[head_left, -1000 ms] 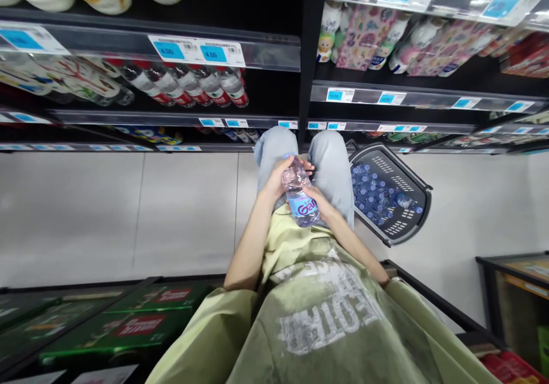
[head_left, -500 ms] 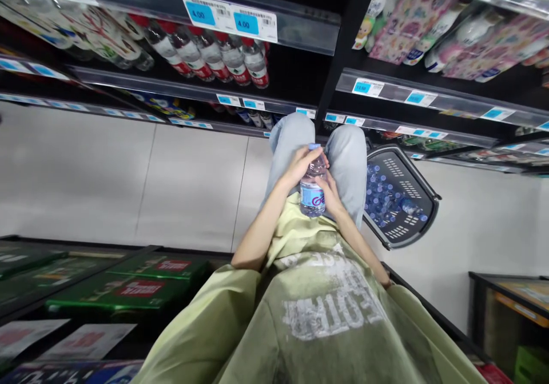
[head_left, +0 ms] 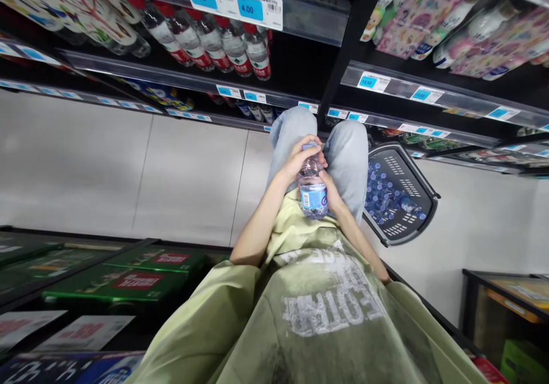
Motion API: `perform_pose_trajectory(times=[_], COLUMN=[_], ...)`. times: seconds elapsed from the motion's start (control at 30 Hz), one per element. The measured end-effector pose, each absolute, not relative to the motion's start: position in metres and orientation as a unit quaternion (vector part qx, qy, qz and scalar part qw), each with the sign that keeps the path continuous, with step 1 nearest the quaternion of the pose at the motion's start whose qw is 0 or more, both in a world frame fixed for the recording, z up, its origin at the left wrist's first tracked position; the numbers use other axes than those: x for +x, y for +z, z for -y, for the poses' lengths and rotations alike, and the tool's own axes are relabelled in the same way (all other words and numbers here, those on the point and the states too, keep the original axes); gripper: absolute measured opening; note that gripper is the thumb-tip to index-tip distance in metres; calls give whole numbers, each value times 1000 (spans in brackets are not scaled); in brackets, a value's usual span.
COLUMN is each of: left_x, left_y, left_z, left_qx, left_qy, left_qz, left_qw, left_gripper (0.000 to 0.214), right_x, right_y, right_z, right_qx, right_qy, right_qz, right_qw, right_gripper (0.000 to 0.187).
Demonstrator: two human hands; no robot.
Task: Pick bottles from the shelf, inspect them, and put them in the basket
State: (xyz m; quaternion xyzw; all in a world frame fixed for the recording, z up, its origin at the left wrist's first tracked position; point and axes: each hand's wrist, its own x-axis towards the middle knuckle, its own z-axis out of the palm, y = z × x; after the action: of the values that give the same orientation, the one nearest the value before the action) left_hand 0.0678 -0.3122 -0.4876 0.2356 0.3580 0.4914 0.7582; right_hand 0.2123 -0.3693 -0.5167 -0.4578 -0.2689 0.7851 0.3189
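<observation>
Bottled water (head_left: 314, 204), one: left hand's (head_left: 297, 159) fingers clamped round neck, right hand's (head_left: 330, 188) on side. Shelf edge (head_left: 294, 104), 12 o'clock; shopping basket (head_left: 405, 175), 3; tiled floor (head_left: 193, 172) stretching, 9.

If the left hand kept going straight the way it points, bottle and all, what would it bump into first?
Probably the right knee, just beyond the left hand and bottle; depth is unclear, so it might pass above.
</observation>
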Motion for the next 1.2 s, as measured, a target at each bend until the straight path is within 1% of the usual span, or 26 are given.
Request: perform_pose_trajectory(times=[0.1, 0.27, 0.37, 0.43, 0.47, 0.57, 0.63, 0.7, 0.77, 0.93, 1.1, 1.2], left_x=[68, 68, 67, 64, 61, 53, 50, 49, 50, 50, 43, 40], left_y=[-485, -483, -486, -489, -491, -498, -502, -504, -505, -505, -505, -505], left_z=[312, 312, 317, 321, 322, 323, 320, 316, 314, 315, 316, 316], left_qx=[227, 237, 238, 218, 203, 172, 170, 169, 165, 171, 191, 187], left_qy=[489, 490, 508, 545, 571, 645, 677, 696, 699, 695, 668, 670], left_qz=[-374, -373, -386, -415, -435, -493, -510, -507, -505, -504, -520, -516], left_qw=[755, 751, 733, 695, 666, 559, 502, 479, 479, 484, 497, 500], left_gripper=[40, 42, 46, 43, 40, 35, 36, 34, 30, 26, 38, 42], right_x=[212, 211, 213, 216, 218, 224, 226, 227, 226, 226, 229, 228], right_y=[-515, -512, -510, -507, -505, -498, -495, -493, -492, -494, -501, -504], right_z=[370, 370, 367, 365, 364, 363, 363, 363, 362, 361, 363, 365], right_qx=[-454, -478, -458, -423, -407, -380, -384, -394, -399, -396, -388, -386], right_qy=[775, 759, 772, 789, 798, 819, 816, 805, 800, 813, 852, 857], right_qz=[271, 287, 278, 267, 260, 223, 191, 171, 168, 163, 168, 185], right_qw=[346, 336, 341, 356, 361, 367, 388, 411, 417, 394, 307, 287], right_gripper=[78, 77, 63, 55, 54, 62, 62, 58, 54, 48, 49, 51])
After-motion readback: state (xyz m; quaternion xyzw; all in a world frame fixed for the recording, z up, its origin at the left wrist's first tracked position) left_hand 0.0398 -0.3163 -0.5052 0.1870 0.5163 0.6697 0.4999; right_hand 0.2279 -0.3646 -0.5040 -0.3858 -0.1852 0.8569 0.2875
